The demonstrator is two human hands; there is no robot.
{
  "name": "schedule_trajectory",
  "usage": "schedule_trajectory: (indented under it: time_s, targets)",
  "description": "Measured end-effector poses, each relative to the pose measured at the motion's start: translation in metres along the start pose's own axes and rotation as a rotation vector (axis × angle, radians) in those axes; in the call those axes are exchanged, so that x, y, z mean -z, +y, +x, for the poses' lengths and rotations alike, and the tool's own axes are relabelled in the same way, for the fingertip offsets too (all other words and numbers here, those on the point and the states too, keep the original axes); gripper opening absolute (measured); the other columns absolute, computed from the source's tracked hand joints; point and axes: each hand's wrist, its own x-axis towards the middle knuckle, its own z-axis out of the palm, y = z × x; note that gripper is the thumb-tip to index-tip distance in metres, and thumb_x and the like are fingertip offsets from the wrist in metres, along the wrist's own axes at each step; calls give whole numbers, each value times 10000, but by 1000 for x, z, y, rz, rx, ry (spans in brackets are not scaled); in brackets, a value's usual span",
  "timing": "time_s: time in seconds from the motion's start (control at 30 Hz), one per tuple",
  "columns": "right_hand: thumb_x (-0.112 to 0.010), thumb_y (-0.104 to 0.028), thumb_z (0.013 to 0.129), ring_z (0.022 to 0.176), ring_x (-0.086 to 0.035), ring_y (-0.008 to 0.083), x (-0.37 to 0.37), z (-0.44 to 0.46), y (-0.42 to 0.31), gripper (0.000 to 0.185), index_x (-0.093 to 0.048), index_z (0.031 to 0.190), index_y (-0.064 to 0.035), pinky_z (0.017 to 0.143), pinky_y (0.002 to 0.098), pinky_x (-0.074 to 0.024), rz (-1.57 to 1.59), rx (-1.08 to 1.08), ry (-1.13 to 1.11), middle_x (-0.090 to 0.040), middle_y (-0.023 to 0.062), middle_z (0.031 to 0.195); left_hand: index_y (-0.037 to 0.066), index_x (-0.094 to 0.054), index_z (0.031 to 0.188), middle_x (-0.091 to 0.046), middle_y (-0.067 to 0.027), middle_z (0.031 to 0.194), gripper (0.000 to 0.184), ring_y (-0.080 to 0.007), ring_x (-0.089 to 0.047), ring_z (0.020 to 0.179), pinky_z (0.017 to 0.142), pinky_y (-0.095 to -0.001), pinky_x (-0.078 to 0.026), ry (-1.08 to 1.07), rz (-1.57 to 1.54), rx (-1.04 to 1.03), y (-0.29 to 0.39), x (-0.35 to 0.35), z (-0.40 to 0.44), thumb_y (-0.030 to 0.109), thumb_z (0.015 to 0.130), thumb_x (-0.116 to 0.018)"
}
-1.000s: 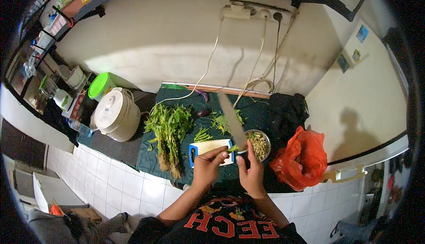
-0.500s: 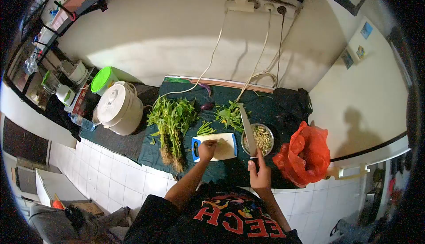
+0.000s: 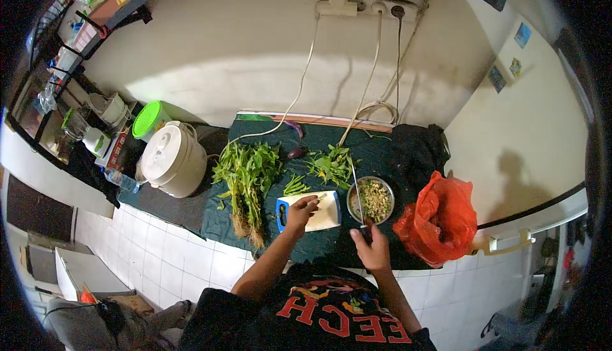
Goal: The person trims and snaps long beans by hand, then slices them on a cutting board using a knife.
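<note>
My right hand is closed around the dark handle of a kitchen knife. Its long blade points up and away, passing over the left side of a metal bowl of chopped pale and green pieces. My left hand is over a white cutting board with blue ends, its fingers partly stretched and apart. A small greenish bit shows by the fingertips; whether they touch it is unclear. Several green pods lie just behind the board.
Rooted leafy greens lie left of the board, loose leaves behind it. A purple eggplant is farther back. A red plastic bag stands right, a white rice cooker left. Cords hang to the table. Another person's leg shows lower left.
My left hand's fingers have loosened from a closed curl and stretched out over the board. My right hand has turned the knife so the blade shows edge-on, and lowered it slightly.
</note>
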Motion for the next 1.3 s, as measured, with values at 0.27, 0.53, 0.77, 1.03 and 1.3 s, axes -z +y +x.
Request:
schedule_trajectory:
  time_s: [0.27,0.53,0.77,1.03,1.3]
  targets:
    - [-740,-180,833,854,-667,169,-9,46,-60,348,-565,1066,9,783,313,-505,104,405,138,-713,106,974,85,-649,1101,-670,-4,1013,207,-121,-599,896,786,-257,-455,-279,-535,213,104,-31,-88,153,907,-673]
    - [-732,-108,839,882,-641,131,-7,52,-55,536,-471,1289,21,809,287,-497,161,400,-10,-706,98,969,32,-614,1135,-654,-36,1062,221,-139,-590,998,908,-311,-453,-395,-273,-94,136,-27,-104,149,948,-614]
    - [-740,-101,838,834,-597,91,14,42,-93,583,-462,1334,25,786,242,-485,192,420,-9,-658,38,910,6,-603,1147,-655,-80,1078,230,-171,-608,997,923,-331,-477,-420,-366,-211,145,-44,-102,112,943,-615]
    - [-739,-123,848,840,-562,78,28,33,-124,552,-493,1322,17,766,234,-474,209,459,-32,-621,14,947,6,-584,1181,-644,-52,1022,246,-124,-585,913,841,-280,-475,-332,-254,-351,170,-54,-118,134,972,-582]
    - [-520,-255,989,611,-530,76,57,9,-135,423,-483,1322,3,563,205,-430,427,467,-199,-612,58,798,53,-499,1142,-592,-30,1031,185,-99,-514,881,790,-257,-426,-427,-310,-379,197,-73,-121,99,974,-562]
